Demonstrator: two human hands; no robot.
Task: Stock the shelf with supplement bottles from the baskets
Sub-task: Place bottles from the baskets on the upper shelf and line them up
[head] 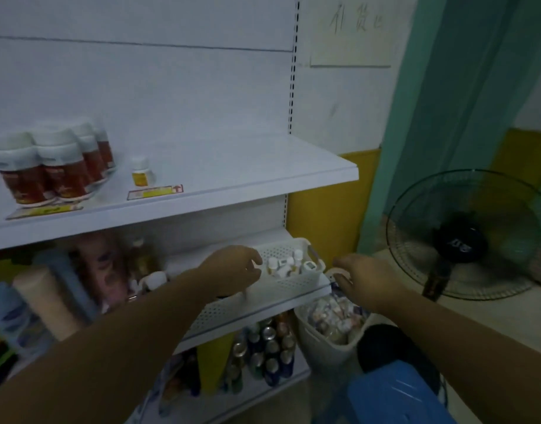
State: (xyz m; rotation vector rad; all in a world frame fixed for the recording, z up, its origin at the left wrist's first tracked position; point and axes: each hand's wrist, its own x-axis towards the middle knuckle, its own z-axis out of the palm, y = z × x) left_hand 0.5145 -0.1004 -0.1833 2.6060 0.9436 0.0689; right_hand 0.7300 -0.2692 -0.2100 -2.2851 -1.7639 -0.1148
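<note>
The left hand reaches to the right end of the middle shelf, its fingers curled round the near left end of a white basket holding small white bottles. The right hand, just past that shelf's right edge, is closed round a white loop handle above a second basket, full of bottles. On the top shelf one yellow-labelled bottle stands near the front edge, beside red-labelled jars at the left.
</note>
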